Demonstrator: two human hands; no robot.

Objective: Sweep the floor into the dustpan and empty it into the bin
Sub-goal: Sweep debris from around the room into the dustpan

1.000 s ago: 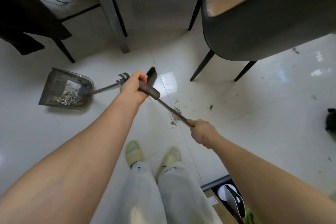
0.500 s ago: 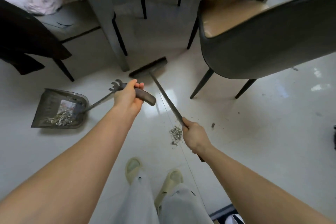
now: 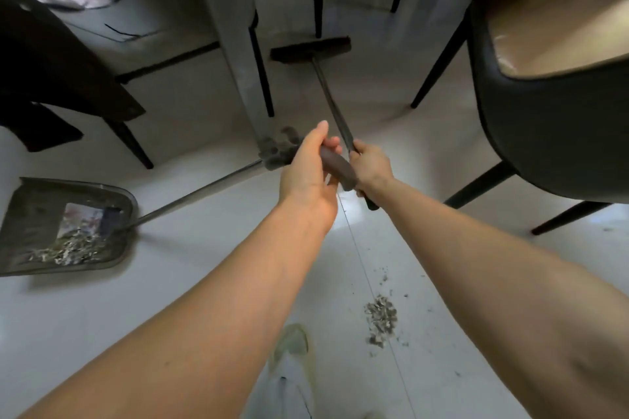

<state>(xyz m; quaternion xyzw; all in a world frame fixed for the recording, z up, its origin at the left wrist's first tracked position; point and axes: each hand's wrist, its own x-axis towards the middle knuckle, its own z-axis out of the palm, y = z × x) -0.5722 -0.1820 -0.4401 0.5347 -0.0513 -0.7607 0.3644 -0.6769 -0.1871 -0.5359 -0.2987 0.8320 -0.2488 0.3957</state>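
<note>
From the head camera, two bare arms reach out over a shiny white floor (image 3: 190, 299).

The left hand (image 3: 308, 177) is curled round the dark grip of the dustpan handle (image 3: 335, 165), with the thumb sticking up. A long thin rod runs from that grip down and to the left to the dustpan (image 3: 64, 224). The dustpan sits on the floor, far to the left of both hands. There is a heap of grey bits inside it, near its front edge.

The right hand (image 3: 371, 168) is just beside the left hand, almost touching it. Its fingers are wrapped tight round the broom stick (image 3: 332, 99). The stick goes up and away from the hands to the broom head (image 3: 311, 49). The broom head is on the floor under the counter, next to the grey counter leg (image 3: 228, 44).

A small pile of dirt (image 3: 381, 316) lies on the floor below the right arm, closer to the person than the hands. It is well apart from the dustpan and from the broom head.

A dark chair (image 3: 551, 105) with a tan seat stands on the right. One foot in a pale slipper (image 3: 292, 340) shows at the bottom.
</note>
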